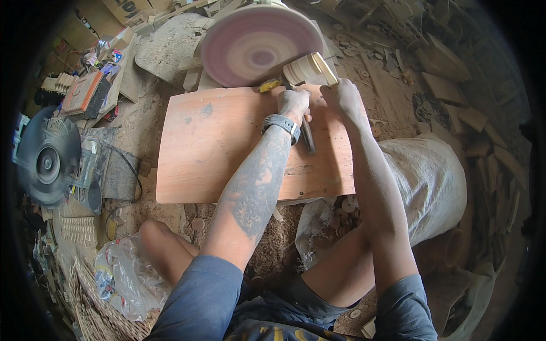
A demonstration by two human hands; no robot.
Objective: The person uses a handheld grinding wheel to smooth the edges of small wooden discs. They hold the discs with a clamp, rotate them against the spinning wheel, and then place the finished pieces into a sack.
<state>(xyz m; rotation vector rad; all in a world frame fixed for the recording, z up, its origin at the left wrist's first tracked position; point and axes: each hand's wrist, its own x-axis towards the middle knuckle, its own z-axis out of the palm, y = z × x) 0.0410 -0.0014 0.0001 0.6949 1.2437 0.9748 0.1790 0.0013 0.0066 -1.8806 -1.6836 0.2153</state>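
A light wooden cylinder with ridged sides [301,69] is tilted beside the lower right of a large round purple sanding disc [261,45]. My right hand [342,96] is closed around the flat pale wooden strip [325,69] at the cylinder's right end. Just left of it, my left hand [293,105] is wrapped around a hammer-like tool with a dark handle [307,138] and a yellow-and-black head [269,85]. Its head lies near the disc's lower edge, and the handle slants down over a reddish wooden board [210,148].
A fan [48,159] stands at the left, near an orange-topped box [83,91]. At the right sit a bulging white sack [426,182] and scattered wood offcuts [446,91]. A clear plastic bag [128,278] lies at the lower left; sawdust covers the floor.
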